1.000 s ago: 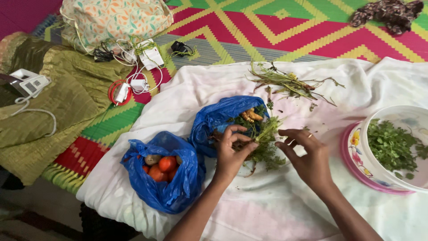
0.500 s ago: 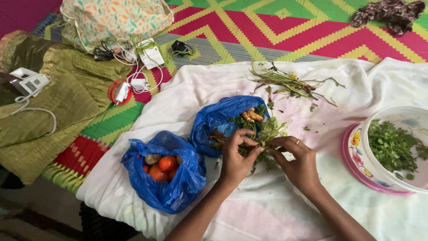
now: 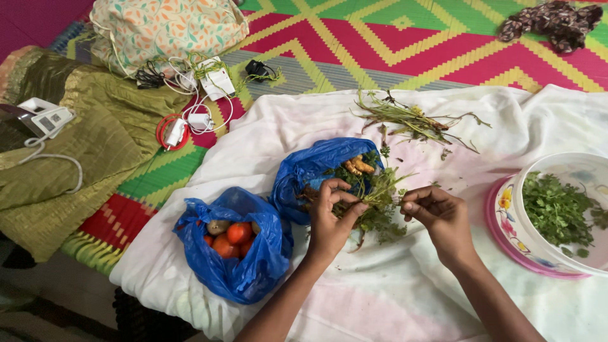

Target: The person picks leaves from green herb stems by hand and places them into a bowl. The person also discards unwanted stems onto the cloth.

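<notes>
My left hand (image 3: 330, 218) grips a bunch of green herbs (image 3: 378, 206) with stalks and roots, held over a white cloth (image 3: 380, 291). My right hand (image 3: 440, 218) is just to its right, fingers pinched on a sprig pulled from the bunch. Behind the bunch lies an open blue plastic bag (image 3: 310, 168) with more greens and orange-yellow roots (image 3: 356, 166). At the right a white bowl (image 3: 579, 171) holds picked green leaves (image 3: 557, 209) and sits on a pink flowered plate (image 3: 500, 209).
A second blue bag (image 3: 247, 266) holds tomatoes (image 3: 231, 237). Discarded stalks (image 3: 411, 120) lie at the cloth's far side. On the bright woven mat (image 3: 405, 44) are chargers and cables (image 3: 196, 95), a floral bag (image 3: 164, 28), green fabric (image 3: 82, 152) and dark cloth (image 3: 551, 22).
My right hand came in to meet the bunch, then drew back to the right with a sprig pinched in its fingers. My left hand kept hold of the bunch.
</notes>
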